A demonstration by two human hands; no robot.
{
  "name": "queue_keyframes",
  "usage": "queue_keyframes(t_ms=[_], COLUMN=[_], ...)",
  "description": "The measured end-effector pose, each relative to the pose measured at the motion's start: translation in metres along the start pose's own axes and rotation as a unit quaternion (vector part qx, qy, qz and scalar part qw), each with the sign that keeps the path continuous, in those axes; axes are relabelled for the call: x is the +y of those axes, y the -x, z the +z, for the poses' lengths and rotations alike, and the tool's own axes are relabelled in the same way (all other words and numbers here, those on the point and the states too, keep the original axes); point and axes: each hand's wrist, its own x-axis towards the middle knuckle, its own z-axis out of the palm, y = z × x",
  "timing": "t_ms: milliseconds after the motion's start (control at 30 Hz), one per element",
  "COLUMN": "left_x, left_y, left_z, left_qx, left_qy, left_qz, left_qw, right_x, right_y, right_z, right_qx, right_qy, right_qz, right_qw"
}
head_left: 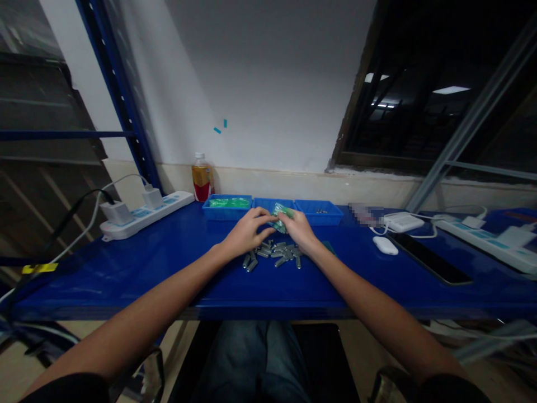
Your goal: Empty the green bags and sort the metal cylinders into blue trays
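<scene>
The right hand (297, 225) pinches a crinkled green-and-clear bag (278, 215) above the table (168, 268); the left hand (248, 230) curls loosely at its edge, its grip unclear. Work seems partway: the bag is in hand, metal cylinders (287, 253) lie loose below, and green packets (229, 202) sit in the left tray (226, 214).

1 head-worn view, forward and down, near blue table (277, 292)

On my feed I see a white wall (268, 95), a blue table (356, 280), a perforated blue rack post (115, 89) and a dark window (419, 131) showing bright lights (451, 89).
</scene>
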Motion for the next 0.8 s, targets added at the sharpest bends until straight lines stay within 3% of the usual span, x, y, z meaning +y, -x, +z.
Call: queue_keyframes(t_ms=[100,200,300,367,433,533,600,667,800], left_x=[-0.005,-0.013,-0.016,-0.016,-0.018,-0.03,-0.045,-0.063,-0.094], left_y=[-0.004,-0.007,-0.007,-0.008,-0.01,-0.009,-0.006,-0.001,0.009], left_z=[-0.001,-0.002,-0.002,-0.006,-0.017,-0.048,-0.072,-0.091,-0.102], left_qx=[0.014,0.027,0.001,-0.001,0.024,0.107,0.156,0.175,0.138], left_qy=[0.168,0.331,0.415,0.415,0.345,0.093,-0.066,-0.135,-0.202], left_qz=[-0.15,-0.272,-0.321,-0.33,-0.317,-0.236,-0.195,-0.197,-0.219], left_qw=[0.974,0.903,0.852,0.848,0.883,0.961,0.966,0.955,0.945], right_x=[-0.001,-0.004,-0.006,-0.008,-0.011,-0.015,-0.016,-0.016,-0.016], right_y=[0.004,0.008,0.011,0.012,0.013,0.01,0.005,0.0,-0.005], right_z=[-0.001,0.0,0.001,0.001,0.001,-0.006,-0.016,-0.029,-0.058], right_qx=[0.003,-0.022,-0.031,-0.031,-0.027,-0.023,-0.022,-0.024,-0.032], right_qy=[0.129,0.2,0.229,0.229,0.222,0.227,0.239,0.249,0.24], right_qz=[-0.137,-0.223,-0.257,-0.266,-0.268,-0.26,-0.245,-0.221,-0.153], right_qw=[0.982,0.954,0.938,0.936,0.937,0.938,0.939,0.943,0.958])
